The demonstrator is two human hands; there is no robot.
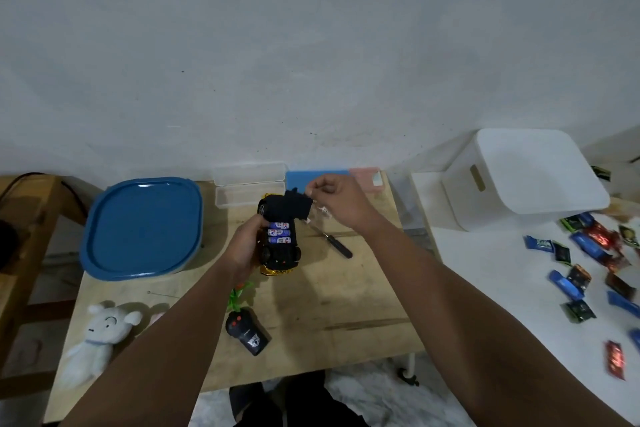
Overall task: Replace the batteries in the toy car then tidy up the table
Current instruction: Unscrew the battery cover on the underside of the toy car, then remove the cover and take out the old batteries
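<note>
- Two surfaces are in view: a wooden surface (329,305) in the centre and a white surface (491,274) to its right, both set against a pale wall (311,45).
- Wooden surface carries a blue lid (142,229) on a tub at far left, two clear trays (249,184) at the back, a screwdriver (334,245) right of centre, a black remote (246,331) near the front edge, and a white plush (100,329) at front left.
- White surface carries a white bin (523,180) at the back and scattered wrapped sweets (588,263) to the right.
- Car (278,239), black and yellow, is held upside down above the middle of the wooden surface; three blue batteries (280,232) sit side by side in its open compartment.
- Left hand (246,246) grips the car from its left side, fingers clamped around the body.
- Right hand (337,198) is raised just beyond the car, fingers pinched together on the edge of a black cover (298,204), which is tilted up over the car's far end.
- Small pale item lies near the right hand; too blurred to identify.
</note>
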